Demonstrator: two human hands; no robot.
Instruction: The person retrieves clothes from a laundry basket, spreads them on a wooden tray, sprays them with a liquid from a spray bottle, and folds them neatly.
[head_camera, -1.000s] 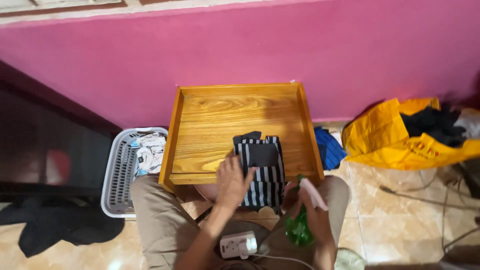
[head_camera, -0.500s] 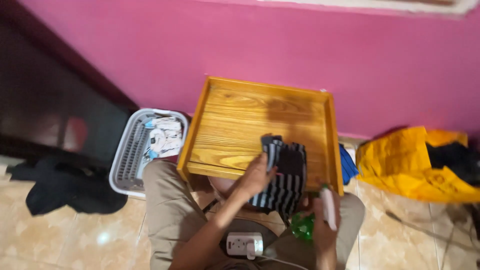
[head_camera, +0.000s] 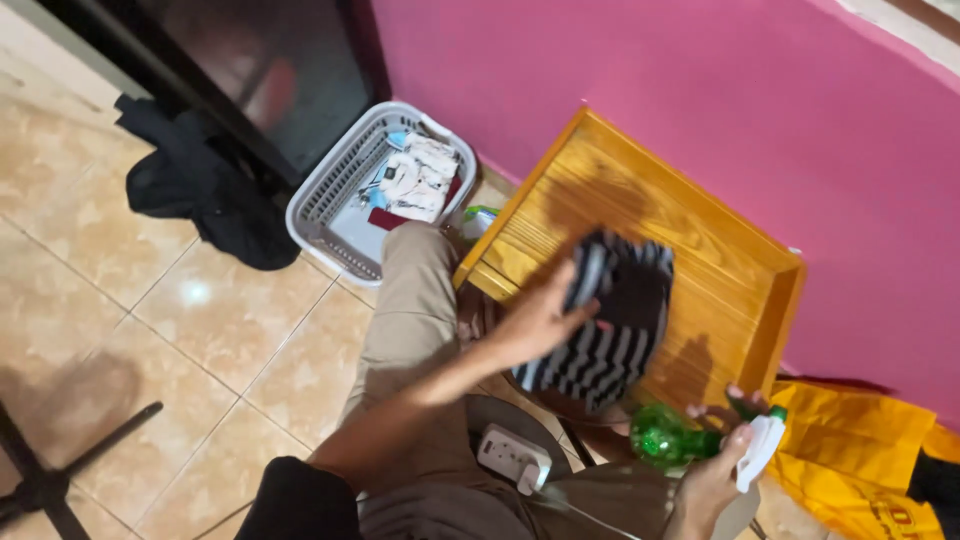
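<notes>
Nearest the camera, I note a white power strip (head_camera: 512, 458) lying in the person's lap, its cable running off toward the lower right. Just to the right of it, the right hand (head_camera: 712, 482) has its fingers clenched around the white trigger head of a green spray bottle (head_camera: 668, 436); the bottle body lies tilted, pointing left and away from that hand.

The left hand (head_camera: 533, 322) reaches forward across the near edge of the wooden table (head_camera: 700, 240). Its fingers are closed on the near-left edge of the striped garment (head_camera: 605, 325), a folded black-and-white piece that lies half on the table top and half overhanging its near rim. The garment extends right and away from those fingers; its long axis runs from the table's middle down toward the lap. The left hand is plainly the nearer one.

Farther left, on the tiled floor, a white laundry basket (head_camera: 330, 190) holds pale printed cloth and a dark red item. Beyond it lies a black cloth (head_camera: 205, 190). A yellow bag (head_camera: 860, 450) sits at the far right.
</notes>
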